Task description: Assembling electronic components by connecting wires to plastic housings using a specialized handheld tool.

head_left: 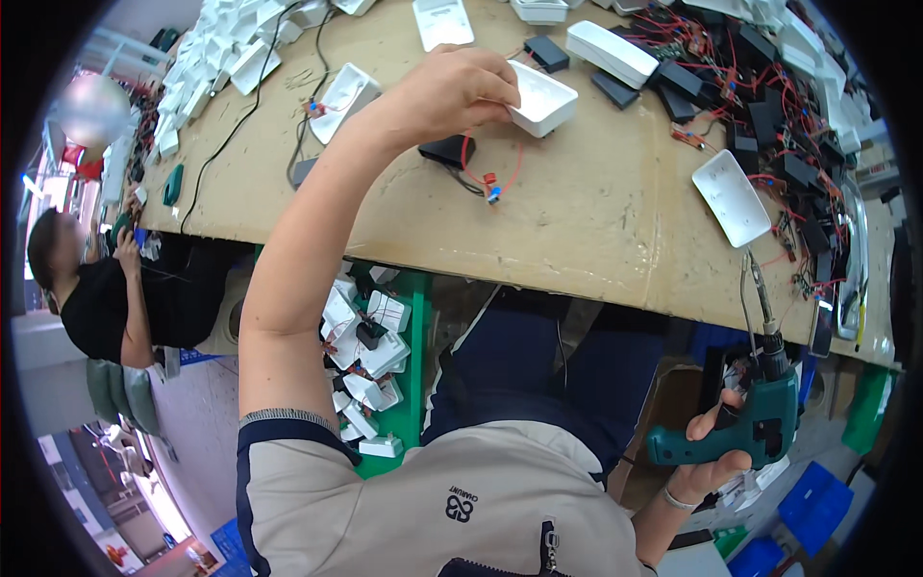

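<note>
My left hand reaches across the table and grips a white plastic housing by its left edge, fingers closed on it. Just below that hand lies a black box. Red wires run from there to a small red and blue component on the tabletop. My right hand is wrapped around the handle of a green pistol-grip soldering gun. Its thin metal tip points up past the table's front edge, close to an open white housing.
Black boxes tangled with red wires crowd the right side of the table. White housings are heaped at the far left. A green bin of white parts stands below the front edge. At left, another person works.
</note>
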{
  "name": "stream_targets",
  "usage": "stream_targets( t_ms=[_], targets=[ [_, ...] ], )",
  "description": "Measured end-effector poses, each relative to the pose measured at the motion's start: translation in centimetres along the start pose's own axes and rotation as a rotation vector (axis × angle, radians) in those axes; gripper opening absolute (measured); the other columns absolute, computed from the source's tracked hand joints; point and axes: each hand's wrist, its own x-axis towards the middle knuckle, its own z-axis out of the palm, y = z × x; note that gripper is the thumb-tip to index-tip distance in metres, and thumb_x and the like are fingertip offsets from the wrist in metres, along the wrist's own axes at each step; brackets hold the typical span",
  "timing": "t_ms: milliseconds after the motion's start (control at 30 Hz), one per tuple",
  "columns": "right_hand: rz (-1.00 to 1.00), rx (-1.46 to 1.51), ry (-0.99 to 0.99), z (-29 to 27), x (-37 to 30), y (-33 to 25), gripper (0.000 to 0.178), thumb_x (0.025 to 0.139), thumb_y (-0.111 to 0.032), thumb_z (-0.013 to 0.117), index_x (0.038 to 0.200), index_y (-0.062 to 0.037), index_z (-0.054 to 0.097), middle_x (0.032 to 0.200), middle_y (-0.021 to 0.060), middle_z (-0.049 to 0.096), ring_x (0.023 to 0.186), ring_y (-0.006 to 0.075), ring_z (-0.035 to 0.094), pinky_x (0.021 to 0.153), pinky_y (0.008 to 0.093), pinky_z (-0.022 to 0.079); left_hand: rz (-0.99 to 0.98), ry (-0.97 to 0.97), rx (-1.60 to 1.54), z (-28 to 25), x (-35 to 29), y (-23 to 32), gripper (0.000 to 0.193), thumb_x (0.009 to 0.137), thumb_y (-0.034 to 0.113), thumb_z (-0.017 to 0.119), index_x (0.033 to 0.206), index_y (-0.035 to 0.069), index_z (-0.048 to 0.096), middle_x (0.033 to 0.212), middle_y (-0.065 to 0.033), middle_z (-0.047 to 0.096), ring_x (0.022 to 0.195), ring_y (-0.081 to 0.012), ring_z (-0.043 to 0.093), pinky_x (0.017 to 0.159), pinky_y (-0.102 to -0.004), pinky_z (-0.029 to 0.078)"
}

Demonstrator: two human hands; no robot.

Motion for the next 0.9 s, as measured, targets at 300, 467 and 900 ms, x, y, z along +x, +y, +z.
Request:
stream_targets(
  t_ms=[300,467,900],
  targets=[
    [0.003,0.021,0.067,-0.8,0.0,0.4,0.079,0.069,-0.049,0.062,0.121,0.0033,0.031,0.111,0.0199,0.050,0.060,0.0128,0.053,0.051,0.0207,0.049,0.261,0.411,0.421,1.3,2.4,9.7,0.015,0.065,0.011,0.059,0.079,0.012,0.062,0.069,0.0001,0.052,0.064,-0.0144,0.054,0.069,-0.0320,0.042],
    [0.002,0.020,0.068,-0.8,-0.5,0.4,0.080,0.069,-0.050,0.061,0.122,0.0030,0.030,0.112,0.0199,0.050,0.060,0.0128,0.053,0.050,0.0205,0.048,0.201,0.320,0.379,5.6,2.0,16.1,0.020,0.060,0.011,0.056,0.080,0.006,0.060,0.064,-0.0008,0.047,0.060,-0.0134,0.051,0.066,-0.0310,0.040],
    [-0.012,0.081,0.031,-1.3,-0.6,0.6,0.082,0.067,-0.049,0.063,0.121,0.0039,0.031,0.111,0.0227,0.050,0.061,0.0172,0.058,0.052,0.0240,0.051,0.077,0.494,0.171,4.9,-2.9,17.0,0.018,0.065,0.019,0.064,0.076,0.008,0.055,0.072,-0.0016,0.050,0.067,-0.0169,0.050,0.066,-0.0320,0.033]
  ],
)
